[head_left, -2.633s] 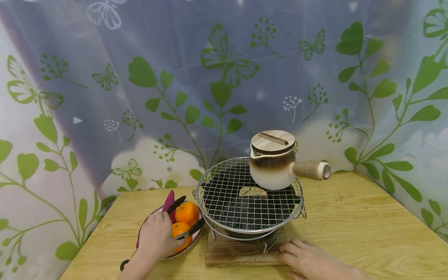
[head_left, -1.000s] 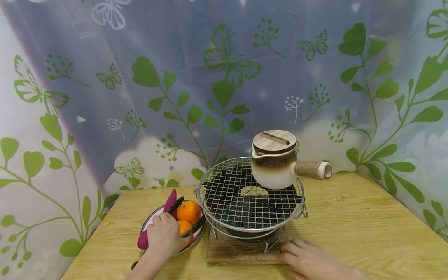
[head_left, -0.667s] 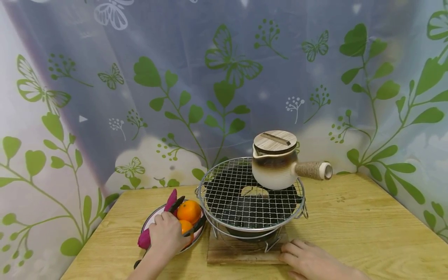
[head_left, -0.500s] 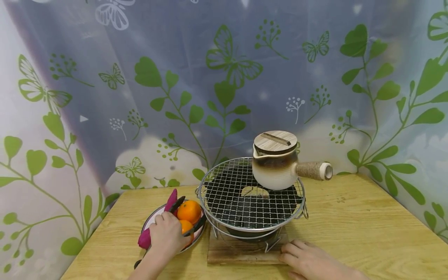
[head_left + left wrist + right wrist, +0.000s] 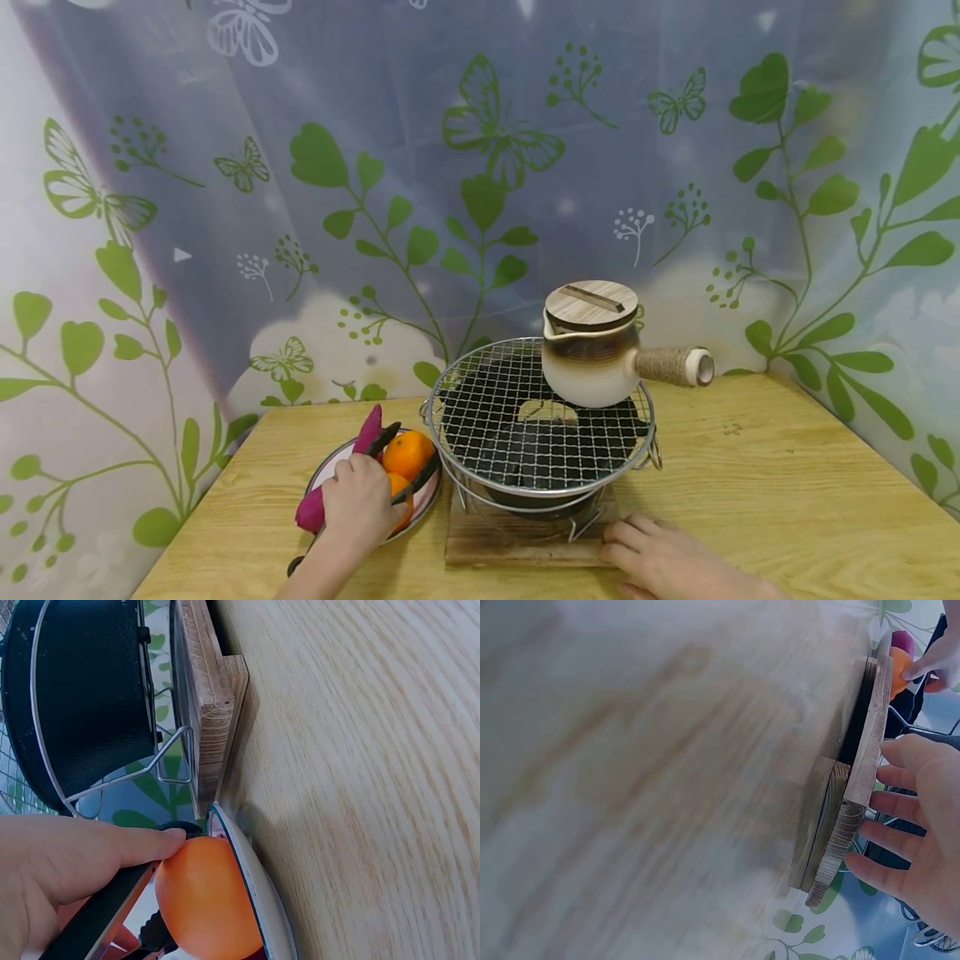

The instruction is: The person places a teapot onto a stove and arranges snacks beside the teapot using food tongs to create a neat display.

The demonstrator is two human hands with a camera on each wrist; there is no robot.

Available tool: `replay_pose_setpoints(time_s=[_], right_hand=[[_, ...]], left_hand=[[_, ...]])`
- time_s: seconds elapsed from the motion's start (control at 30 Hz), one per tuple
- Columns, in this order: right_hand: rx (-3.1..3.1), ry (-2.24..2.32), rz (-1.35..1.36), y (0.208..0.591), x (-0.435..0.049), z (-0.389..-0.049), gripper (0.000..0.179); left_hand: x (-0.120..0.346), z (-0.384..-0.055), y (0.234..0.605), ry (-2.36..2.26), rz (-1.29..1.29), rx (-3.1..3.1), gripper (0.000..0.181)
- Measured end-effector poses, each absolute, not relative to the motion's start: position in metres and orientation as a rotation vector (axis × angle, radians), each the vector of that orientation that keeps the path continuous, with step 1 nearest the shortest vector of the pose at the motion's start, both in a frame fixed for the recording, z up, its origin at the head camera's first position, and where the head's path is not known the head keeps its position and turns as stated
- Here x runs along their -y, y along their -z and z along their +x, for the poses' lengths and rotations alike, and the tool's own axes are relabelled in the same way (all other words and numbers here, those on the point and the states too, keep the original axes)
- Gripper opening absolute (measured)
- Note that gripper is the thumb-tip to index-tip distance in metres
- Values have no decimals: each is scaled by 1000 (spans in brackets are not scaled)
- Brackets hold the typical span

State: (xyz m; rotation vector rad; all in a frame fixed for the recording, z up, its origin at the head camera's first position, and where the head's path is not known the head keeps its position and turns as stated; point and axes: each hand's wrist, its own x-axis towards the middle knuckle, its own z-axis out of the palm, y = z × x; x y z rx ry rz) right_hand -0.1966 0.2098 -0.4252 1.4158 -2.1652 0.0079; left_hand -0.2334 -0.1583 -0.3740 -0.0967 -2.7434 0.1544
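Observation:
My left hand [image 5: 358,504] grips a pair of black tongs [image 5: 422,477] over a plate [image 5: 321,471] at the left of the table. The tong tips straddle the rear orange [image 5: 407,452]; a second orange [image 5: 206,900] lies nearer, partly behind one tong arm. A long purple sweet potato [image 5: 369,430] lies across the plate, its middle hidden by the hand. In the left wrist view my thumb [image 5: 150,844] lies along a tong arm. My right hand [image 5: 660,552] rests with loosely spread fingers at the right front corner of a wooden board [image 5: 510,546], holding nothing.
On the board stands a dark round stove [image 5: 82,697] topped by a wire grill [image 5: 517,450]. A clay teapot [image 5: 588,371] with a wooden lid [image 5: 591,304] and a cord-wrapped handle [image 5: 663,365] sits at the grill's right rear. A printed curtain [image 5: 450,167] hangs behind the table [image 5: 787,467].
My left hand has shifted slightly right and forward with the tongs, whose right tip has moved up beside the rear orange. More of the sweet potato's near end shows. The right hand stays put.

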Motion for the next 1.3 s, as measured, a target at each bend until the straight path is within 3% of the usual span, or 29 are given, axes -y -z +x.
replay_pose_setpoints(time_s=[1.3], right_hand=[[2170, 8, 1386, 425, -209, -195, 38]], left_hand=[[170, -233, 361, -202, -127, 2711, 81]])
